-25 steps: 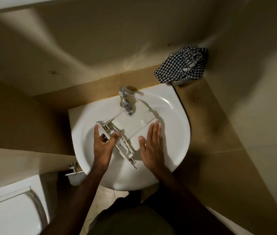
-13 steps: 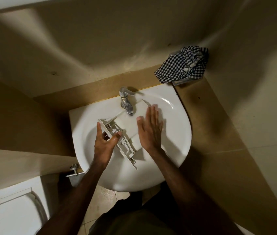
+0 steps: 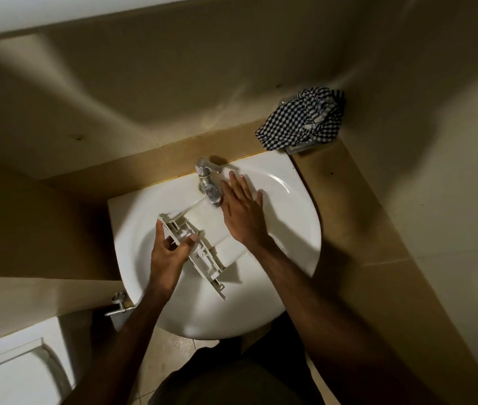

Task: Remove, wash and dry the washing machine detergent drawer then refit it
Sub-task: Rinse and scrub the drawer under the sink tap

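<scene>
The white detergent drawer [image 3: 214,229] lies tilted in the white sink [image 3: 290,217], its ribbed front frame toward me and its far end under the chrome tap [image 3: 209,182]. My left hand [image 3: 170,252] grips the frame at its left end, thumb and fingers around the plastic. My right hand [image 3: 242,209] lies flat with fingers spread on the drawer's smooth side, beside the tap spout. Water appears to run from the tap onto the drawer.
A black-and-white checked cloth [image 3: 302,121] is bunched on a holder in the back right corner. A brown counter [image 3: 357,229] surrounds the sink. A white toilet [image 3: 12,369] stands at lower left, with a metal valve [image 3: 117,304] by the sink's edge.
My right hand has slid along the drawer's flat side, away from me toward the tap. My left hand has kept its grip on the frame.
</scene>
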`<state>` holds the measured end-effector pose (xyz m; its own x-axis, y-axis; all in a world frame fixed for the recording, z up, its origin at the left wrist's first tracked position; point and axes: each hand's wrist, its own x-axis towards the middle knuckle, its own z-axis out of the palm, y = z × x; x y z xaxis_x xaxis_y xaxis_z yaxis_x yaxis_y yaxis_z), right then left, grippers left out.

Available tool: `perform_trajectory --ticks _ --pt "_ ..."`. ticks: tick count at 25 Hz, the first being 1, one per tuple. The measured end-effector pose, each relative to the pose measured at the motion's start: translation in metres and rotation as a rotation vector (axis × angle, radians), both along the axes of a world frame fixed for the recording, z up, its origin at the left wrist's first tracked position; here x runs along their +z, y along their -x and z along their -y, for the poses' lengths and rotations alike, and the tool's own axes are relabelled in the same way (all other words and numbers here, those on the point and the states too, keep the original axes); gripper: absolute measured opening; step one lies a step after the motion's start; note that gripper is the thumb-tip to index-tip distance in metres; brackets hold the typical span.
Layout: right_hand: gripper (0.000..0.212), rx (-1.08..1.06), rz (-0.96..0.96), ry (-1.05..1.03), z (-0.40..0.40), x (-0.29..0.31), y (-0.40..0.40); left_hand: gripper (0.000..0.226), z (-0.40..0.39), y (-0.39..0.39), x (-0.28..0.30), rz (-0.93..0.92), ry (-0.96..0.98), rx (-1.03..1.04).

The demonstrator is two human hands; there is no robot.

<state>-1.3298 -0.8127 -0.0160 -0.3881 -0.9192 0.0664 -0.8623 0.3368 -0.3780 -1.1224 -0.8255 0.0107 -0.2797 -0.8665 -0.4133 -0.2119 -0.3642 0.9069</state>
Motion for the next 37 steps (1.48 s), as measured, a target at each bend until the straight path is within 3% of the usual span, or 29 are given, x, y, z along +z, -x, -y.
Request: perform_trajectory --ticks 2,4,8,14,21,27,30,33,37 --pt "0.056 -0.018 -0.04 0.039 -0.024 -0.005 -0.019 0.075 -0.001 0.001 -0.001 -0.011 -0.002 0.012" --pt "0.054 0.027 -0.072 0.068 -0.048 -0.008 -0.028 0.086 -0.001 0.002 -0.002 -0.017 -0.019 0.012" --pt "0.053 0.103 -0.038 0.054 -0.031 0.001 0.008 0.091 0.003 0.002 -0.003 0.007 -0.006 -0.022" --pt "0.06 -0.068 -0.055 0.017 -0.038 -0.002 -0.028 0.083 -0.001 0.005 0.0 -0.016 -0.004 -0.008" --pt "0.052 0.341 -0.152 0.205 -0.067 -0.006 -0.031 0.087 0.001 0.002 0.006 -0.024 0.005 -0.041" --pt "0.058 0.527 -0.179 0.118 -0.053 0.007 -0.035 0.059 -0.004 0.002 0.007 -0.048 0.038 -0.02" --pt "0.062 0.505 -0.152 0.076 -0.054 0.01 -0.05 0.062 -0.005 -0.002 0.006 -0.034 0.045 0.013" --pt "0.062 0.507 -0.261 0.013 -0.082 0.002 -0.043 0.071 -0.008 -0.005 0.002 -0.041 0.015 0.063" --pt "0.067 0.374 -0.272 -0.06 -0.108 -0.004 -0.012 0.075 -0.009 0.0 0.003 -0.058 0.014 0.079"
